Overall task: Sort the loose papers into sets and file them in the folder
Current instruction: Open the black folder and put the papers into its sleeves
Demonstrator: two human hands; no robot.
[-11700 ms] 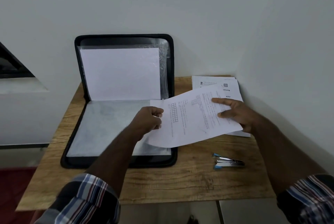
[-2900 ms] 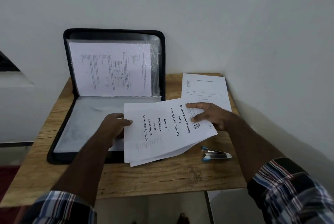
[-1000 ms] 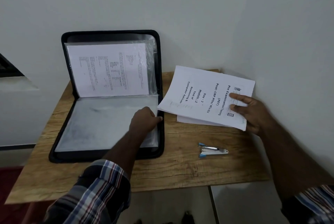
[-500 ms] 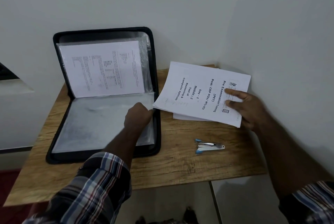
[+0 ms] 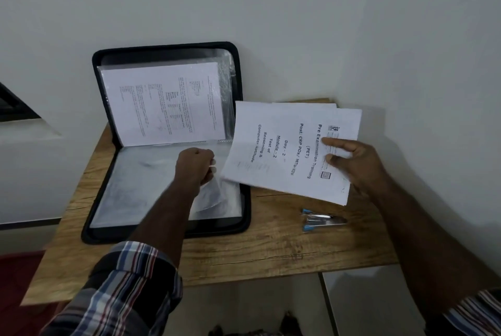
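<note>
Item 1. Wooden table [image 5: 271, 249]: light grain top, set into the corner of two white walls; a dark window corner shows at 9 o'clock of the view.

Item 2. Folder [image 5: 165, 143]: black, zip-edged, open at 10 o'clock on the table. Upper half stands propped against the back wall; lower half lies flat. A printed sheet [image 5: 162, 102] sits inside the clear sleeve of the upright half.

Item 3. Clear sleeve [image 5: 151, 186]: topmost leaf of the flat half, its right corner lifted and curled.

Item 4. Left hand [image 5: 195, 167]: plaid cuff pushed back, fingers curled tight, pinching the raised edge of the clear sleeve at the folder's 3 o'clock side.

Item 5. Paper set [image 5: 284, 151]: several white sheets, cover headed "Pre Examination Training (PET)", held tilted above the table at 1 o'clock, its left edge just beside the left hand and overlapping the folder's right rim.

Item 6. Right hand [image 5: 352, 162]: thumb on top of the cover, fingers under the sheets, gripping the set's right end.

Item 7. Stapler [image 5: 322, 220]: silver with blue ends, lying flat at 4 o'clock, below the paper set, apart from both hands.
</note>
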